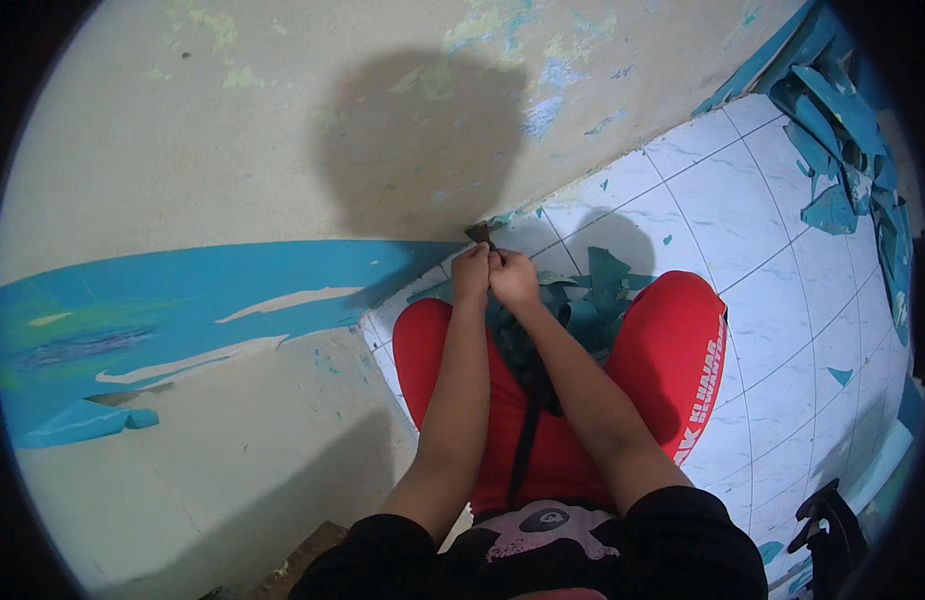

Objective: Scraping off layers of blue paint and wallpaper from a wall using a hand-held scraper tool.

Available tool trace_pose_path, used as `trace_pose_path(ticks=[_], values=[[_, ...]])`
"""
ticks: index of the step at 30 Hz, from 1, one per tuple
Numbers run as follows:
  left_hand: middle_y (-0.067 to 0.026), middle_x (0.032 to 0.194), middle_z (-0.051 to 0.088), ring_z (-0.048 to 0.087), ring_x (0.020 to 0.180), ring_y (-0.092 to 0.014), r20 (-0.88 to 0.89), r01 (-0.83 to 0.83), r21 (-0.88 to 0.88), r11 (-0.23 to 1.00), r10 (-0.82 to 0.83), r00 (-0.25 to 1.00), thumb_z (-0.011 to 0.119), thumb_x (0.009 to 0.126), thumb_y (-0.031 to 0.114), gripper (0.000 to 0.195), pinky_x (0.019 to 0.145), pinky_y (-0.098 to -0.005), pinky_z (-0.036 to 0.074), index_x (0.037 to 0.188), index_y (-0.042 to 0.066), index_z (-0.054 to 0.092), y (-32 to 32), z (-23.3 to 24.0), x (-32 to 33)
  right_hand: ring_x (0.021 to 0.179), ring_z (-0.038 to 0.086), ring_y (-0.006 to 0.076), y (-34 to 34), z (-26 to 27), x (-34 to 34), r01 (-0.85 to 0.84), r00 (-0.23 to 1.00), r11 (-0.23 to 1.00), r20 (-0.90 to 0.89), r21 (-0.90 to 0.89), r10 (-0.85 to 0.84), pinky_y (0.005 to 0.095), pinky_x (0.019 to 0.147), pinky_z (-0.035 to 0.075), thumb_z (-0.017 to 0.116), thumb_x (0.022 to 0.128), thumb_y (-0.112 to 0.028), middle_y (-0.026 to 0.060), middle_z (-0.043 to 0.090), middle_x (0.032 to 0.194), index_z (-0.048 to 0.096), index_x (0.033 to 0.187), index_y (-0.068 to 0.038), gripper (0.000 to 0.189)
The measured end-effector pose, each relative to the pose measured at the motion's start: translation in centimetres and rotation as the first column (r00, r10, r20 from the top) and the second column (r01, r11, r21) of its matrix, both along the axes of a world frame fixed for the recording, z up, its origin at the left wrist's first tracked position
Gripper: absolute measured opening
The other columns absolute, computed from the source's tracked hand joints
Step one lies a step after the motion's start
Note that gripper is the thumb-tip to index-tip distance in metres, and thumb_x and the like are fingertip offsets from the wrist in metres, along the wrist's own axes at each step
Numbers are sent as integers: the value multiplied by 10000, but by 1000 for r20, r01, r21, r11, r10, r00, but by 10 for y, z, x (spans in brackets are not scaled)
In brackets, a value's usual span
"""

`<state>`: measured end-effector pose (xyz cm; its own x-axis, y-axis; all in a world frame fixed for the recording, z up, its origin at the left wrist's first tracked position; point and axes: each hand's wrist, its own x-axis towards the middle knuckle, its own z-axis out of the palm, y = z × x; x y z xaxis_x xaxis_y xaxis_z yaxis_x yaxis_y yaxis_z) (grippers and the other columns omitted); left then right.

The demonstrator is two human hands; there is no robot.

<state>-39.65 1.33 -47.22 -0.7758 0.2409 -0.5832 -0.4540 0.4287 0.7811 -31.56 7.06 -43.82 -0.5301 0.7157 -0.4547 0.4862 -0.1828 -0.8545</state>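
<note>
My left hand (471, 271) and my right hand (513, 277) are closed side by side around the dark handle of a scraper (479, 233). Its metal blade meets the foot of the wall (282, 165), where the wall joins the tiled floor; the exact contact is hard to tell. A strip of blue paint (305, 274) remains on the wall left of my hands, torn in places with bare plaster showing. Peeled teal paint pieces (608, 276) lie on the floor between my knees, behind my right hand.
White floor tiles (762, 300) spread to the right, with small paint flakes on them. Large peeled blue paint sheets (830, 150) are heaped at the upper right. A black object (834, 525) stands at the lower right. A brown, worn edge (305, 555) shows at the lower left.
</note>
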Motion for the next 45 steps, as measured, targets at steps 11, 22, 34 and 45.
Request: trace_pose_path(ticks=[11, 22, 34, 45], values=[[-93, 819, 668, 590, 687, -145, 11, 22, 11, 1000, -22, 1000, 610, 897, 176, 256, 621, -306, 467, 964, -58, 689, 2, 8, 3, 837, 604, 466, -6, -14, -2, 15, 1000, 999, 1, -49, -15, 498, 790, 479, 496, 864, -285, 278, 629, 833, 671, 908, 5, 341], [-98, 912, 657, 601, 789, -170, 77, 66, -34, 997, -63, 995, 615, 898, 164, 221, 685, -305, 466, 979, -36, 666, 1, -26, -3, 826, 607, 463, -8, -28, -1, 79, 997, 996, 11, -47, -79, 497, 767, 478, 503, 853, -279, 284, 621, 832, 678, 892, -6, 327], [-96, 916, 644, 613, 788, -180, 149, -110, 89, 990, 96, 984, 611, 905, 145, 188, 699, -320, 490, 974, -26, 643, -6, -46, 6, 781, 607, 459, -17, -45, 3, 82, 994, 994, -76, 77, -76, 502, 728, 486, 521, 843, -257, 276, 616, 791, 665, 840, 5, 299], [-142, 996, 674, 636, 837, -175, 172, -143, 47, 989, 133, 976, 611, 908, 140, 271, 733, -300, 506, 1089, -58, 652, 2, -43, 7, 721, 612, 440, -14, -46, 3, 77, 996, 993, -57, 92, -71, 468, 683, 486, 541, 850, -237, 269, 608, 746, 668, 849, 6, 274]])
